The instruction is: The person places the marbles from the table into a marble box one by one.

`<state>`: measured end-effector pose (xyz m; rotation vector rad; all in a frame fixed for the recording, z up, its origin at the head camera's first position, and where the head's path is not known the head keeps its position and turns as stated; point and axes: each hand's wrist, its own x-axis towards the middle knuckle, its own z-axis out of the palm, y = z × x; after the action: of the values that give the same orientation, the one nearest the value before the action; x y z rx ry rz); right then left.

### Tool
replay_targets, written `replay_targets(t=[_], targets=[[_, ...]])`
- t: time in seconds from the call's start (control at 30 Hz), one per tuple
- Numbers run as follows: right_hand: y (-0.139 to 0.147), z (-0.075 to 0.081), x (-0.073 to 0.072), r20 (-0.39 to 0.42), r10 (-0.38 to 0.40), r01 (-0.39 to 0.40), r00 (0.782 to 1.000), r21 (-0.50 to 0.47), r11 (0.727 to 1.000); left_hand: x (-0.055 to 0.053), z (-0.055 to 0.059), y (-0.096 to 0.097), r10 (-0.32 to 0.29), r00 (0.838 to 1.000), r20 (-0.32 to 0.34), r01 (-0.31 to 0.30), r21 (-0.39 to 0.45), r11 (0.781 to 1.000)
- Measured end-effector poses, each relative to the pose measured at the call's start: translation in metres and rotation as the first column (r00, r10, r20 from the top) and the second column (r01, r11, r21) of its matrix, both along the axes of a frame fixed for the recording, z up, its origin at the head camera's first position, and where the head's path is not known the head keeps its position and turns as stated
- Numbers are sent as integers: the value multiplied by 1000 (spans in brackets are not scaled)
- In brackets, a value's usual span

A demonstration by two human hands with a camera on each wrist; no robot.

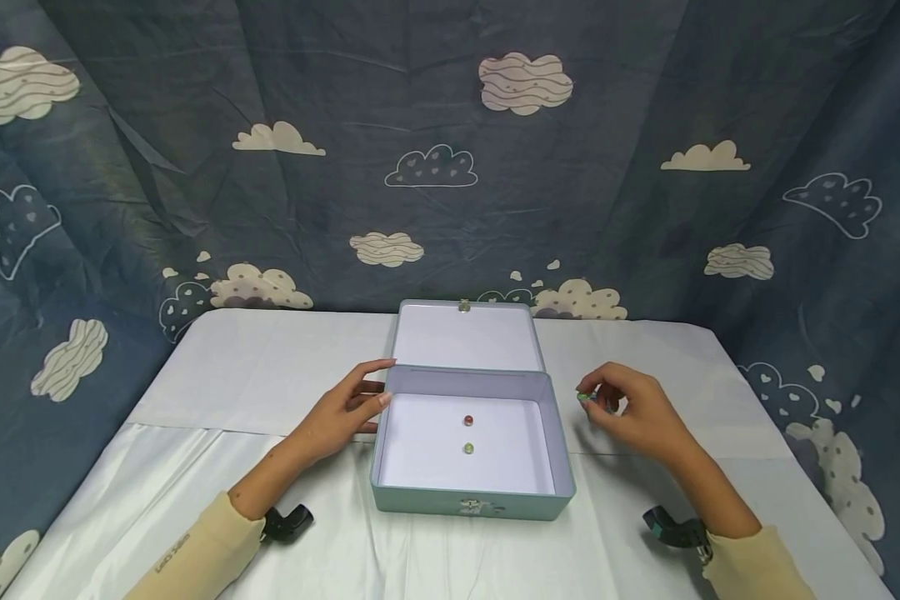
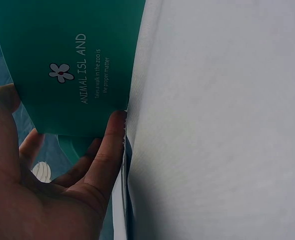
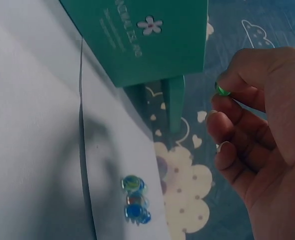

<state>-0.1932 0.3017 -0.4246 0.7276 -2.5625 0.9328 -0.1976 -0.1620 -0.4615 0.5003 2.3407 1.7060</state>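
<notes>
A green tin box (image 1: 472, 502) with a pale lining stands on the table, its hinged lid (image 1: 467, 335) raised at the back. Inside lie a red marble (image 1: 468, 421) and a yellow-green marble (image 1: 468, 448), apart from each other. My left hand (image 1: 348, 406) rests against the box's left side, thumb at the rim and fingers fairly straight along the outer wall. To the right of the box, my right hand (image 1: 633, 408) pinches a green marble (image 3: 222, 90) between thumb and index finger, above the table. Several loose marbles (image 3: 135, 200), blue, green and orange-tinted, lie below that hand.
A white cloth (image 1: 285, 492) covers the table, with a seam running across it. Behind hangs a dark blue curtain (image 1: 330, 192) with cloud prints. Black wrist cameras sit below the left wrist (image 1: 288, 523) and the right wrist (image 1: 675, 527).
</notes>
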Motion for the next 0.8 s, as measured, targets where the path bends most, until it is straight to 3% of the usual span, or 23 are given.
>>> replay_targets(t=[0.27, 0.8], targets=[[-9, 3, 3, 21, 47, -46, 999, -33, 998, 1, 1, 0, -2, 1000, 0, 2, -2, 1000], [-28, 5, 13, 61, 41, -38, 997, -48, 998, 1, 2, 0, -2, 1000, -5, 2, -1, 1000]])
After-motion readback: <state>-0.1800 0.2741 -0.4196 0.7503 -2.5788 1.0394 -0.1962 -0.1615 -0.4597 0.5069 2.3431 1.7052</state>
